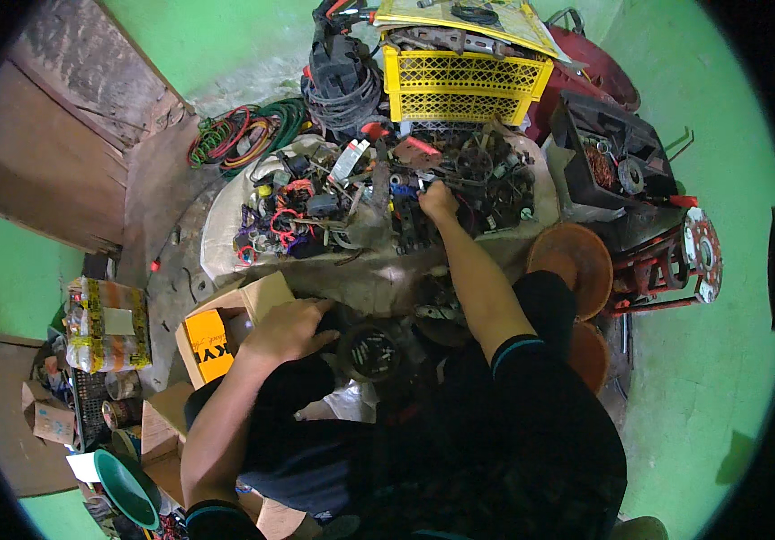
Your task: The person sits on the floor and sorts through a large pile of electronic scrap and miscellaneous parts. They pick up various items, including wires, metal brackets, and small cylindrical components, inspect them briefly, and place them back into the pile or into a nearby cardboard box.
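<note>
My right hand reaches forward into a pile of mixed hardware and electrical parts on a pale sack. Its fingers are bent together around a small, light-coloured piece too small to name. Beside it are blue and dark pieces, and a rusty plate lies just beyond. My left hand lies over my knee beside an open cardboard box, fingers apart and nothing visible in them. Between my legs stands a round dark container with several small metallic pieces inside.
Behind the pile stand a yellow crate and a coiled grey cable. A black toolbox, orange-brown buckets and a red metal frame are on the right. Hoses, a taped package and a green basin sit left.
</note>
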Action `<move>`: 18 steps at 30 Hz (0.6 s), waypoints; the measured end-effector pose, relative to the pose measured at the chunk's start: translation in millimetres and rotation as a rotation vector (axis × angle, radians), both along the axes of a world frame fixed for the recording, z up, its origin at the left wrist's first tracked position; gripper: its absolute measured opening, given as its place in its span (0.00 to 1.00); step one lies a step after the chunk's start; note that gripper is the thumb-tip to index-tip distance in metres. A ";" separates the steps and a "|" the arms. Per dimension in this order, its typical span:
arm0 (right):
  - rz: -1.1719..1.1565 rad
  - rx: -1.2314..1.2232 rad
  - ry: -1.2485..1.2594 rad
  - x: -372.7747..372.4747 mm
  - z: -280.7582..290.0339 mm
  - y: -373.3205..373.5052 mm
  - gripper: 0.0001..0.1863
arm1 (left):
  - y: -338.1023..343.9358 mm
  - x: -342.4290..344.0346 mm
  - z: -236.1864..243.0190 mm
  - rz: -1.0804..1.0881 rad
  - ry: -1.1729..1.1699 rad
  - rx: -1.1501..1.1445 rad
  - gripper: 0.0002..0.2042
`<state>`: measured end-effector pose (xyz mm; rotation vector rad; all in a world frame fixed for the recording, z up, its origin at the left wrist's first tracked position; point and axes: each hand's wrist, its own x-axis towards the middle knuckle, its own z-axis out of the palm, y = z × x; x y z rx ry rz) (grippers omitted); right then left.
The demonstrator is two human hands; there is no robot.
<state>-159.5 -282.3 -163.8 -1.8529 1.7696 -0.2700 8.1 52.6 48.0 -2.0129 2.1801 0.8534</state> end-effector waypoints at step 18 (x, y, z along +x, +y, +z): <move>0.649 -0.137 0.056 -7.3 170.9 38.3 0.17 | 39.1 26.8 19.1 -0.047 0.025 -0.304 0.25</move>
